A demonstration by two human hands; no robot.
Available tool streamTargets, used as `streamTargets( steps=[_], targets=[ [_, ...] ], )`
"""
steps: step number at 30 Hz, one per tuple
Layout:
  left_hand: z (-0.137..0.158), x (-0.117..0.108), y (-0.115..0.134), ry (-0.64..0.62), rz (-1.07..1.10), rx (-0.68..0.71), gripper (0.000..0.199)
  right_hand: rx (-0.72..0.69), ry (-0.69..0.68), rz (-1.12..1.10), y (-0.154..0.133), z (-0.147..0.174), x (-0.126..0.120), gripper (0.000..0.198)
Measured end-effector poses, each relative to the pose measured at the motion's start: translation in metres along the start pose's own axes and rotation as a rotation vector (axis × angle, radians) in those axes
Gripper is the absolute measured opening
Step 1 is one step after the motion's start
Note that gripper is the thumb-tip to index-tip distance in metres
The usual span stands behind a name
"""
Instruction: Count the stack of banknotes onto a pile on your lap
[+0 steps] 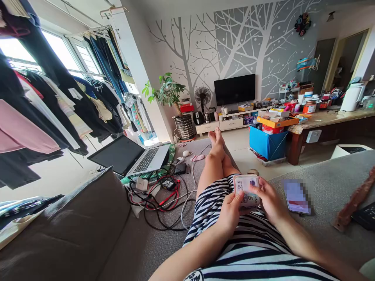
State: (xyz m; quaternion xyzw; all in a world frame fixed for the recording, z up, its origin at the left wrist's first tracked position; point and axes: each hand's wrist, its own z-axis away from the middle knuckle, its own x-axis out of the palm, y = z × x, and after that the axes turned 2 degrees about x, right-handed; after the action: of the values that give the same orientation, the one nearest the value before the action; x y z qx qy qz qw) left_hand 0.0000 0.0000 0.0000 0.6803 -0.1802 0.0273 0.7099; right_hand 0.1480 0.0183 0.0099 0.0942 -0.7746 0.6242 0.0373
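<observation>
Left hand (230, 212) and right hand (268, 199) jointly grasp a stack of cards (246, 190) over the striped lap, with a phone (297, 196) just right of the stack, a laptop (131, 156) beyond-left, and a television (234, 89) farthest beyond.

One head-worn camera looks forward and down, close over the lap.

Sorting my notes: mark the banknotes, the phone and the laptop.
banknotes (246, 190): head view, face of the top note.
phone (296, 197): head view, middle of its screen.
laptop (118, 155): head view, middle of its dark screen.
</observation>
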Motion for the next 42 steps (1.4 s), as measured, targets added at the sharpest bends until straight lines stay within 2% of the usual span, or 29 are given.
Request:
streamTargets(
  steps=[5,8,13,18,22,27,32,42],
  targets=[
    [0.002,-0.005,-0.003,-0.012,0.086,-0.087,0.026,0.052,0.042,-0.038,0.01,0.005,0.013,0.072],
    [-0.001,-0.007,-0.004,0.001,0.127,-0.109,0.022,0.086,0.021,-0.113,0.014,0.003,0.011,0.076],
    [-0.005,-0.006,-0.001,0.124,0.195,-0.069,0.037,0.149,-0.076,-0.174,0.026,-0.002,0.006,0.074],
    [-0.002,-0.003,0.006,0.208,0.228,-0.065,0.036,0.037,0.042,-0.14,0.036,0.0,0.011,0.07],
    [0.002,0.0,0.008,0.206,0.172,-0.039,0.036,-0.036,0.089,-0.084,0.036,0.002,0.017,0.068],
    [0.003,-0.001,0.009,0.197,0.084,-0.006,0.046,-0.082,0.039,-0.001,0.035,0.002,0.018,0.07],
    [0.0,-0.004,0.013,0.215,0.103,-0.002,0.051,-0.043,0.002,-0.043,0.034,0.001,0.017,0.073],
    [-0.001,-0.002,0.02,0.232,0.093,-0.022,0.044,-0.043,-0.033,-0.06,0.034,-0.004,0.014,0.071]
  ],
)
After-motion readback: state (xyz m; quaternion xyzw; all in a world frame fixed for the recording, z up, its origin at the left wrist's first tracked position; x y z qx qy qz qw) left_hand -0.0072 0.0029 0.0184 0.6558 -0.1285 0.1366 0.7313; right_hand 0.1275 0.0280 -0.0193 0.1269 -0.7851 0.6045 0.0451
